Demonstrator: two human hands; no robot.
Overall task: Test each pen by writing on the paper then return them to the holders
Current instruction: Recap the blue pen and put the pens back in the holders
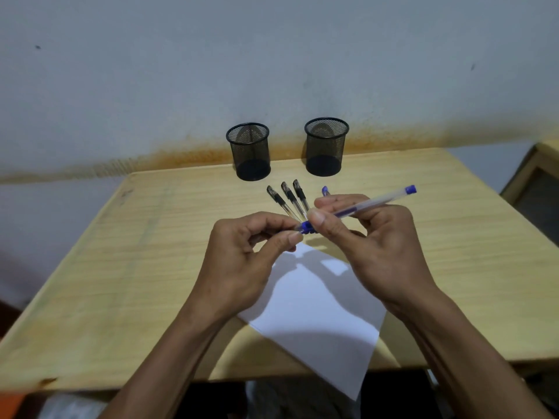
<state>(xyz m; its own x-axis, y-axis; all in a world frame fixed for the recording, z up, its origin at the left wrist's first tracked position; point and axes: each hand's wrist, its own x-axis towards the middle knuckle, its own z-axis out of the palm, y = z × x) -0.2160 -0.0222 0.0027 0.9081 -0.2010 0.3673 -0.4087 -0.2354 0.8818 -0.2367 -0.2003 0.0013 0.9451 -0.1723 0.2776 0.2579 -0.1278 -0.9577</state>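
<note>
My right hand (372, 237) grips a blue pen (375, 202) by its clear barrel, end cap pointing up and right. My left hand (245, 252) pinches the blue cap end of that pen (306, 228). Both hands hover above a white sheet of paper (314, 309) that lies skewed on the wooden table (121, 282). Three black pens (290, 199) lie side by side on the table behind my hands. Another blue pen (325, 191) lies beside them, mostly hidden by my right fingers. Two black mesh holders, left (249, 151) and right (326, 146), stand empty at the back edge.
A grey wall with a rust-coloured stain rises right behind the holders. The paper's near corner hangs over the table's front edge. Part of another wooden piece of furniture (532, 176) shows at the far right.
</note>
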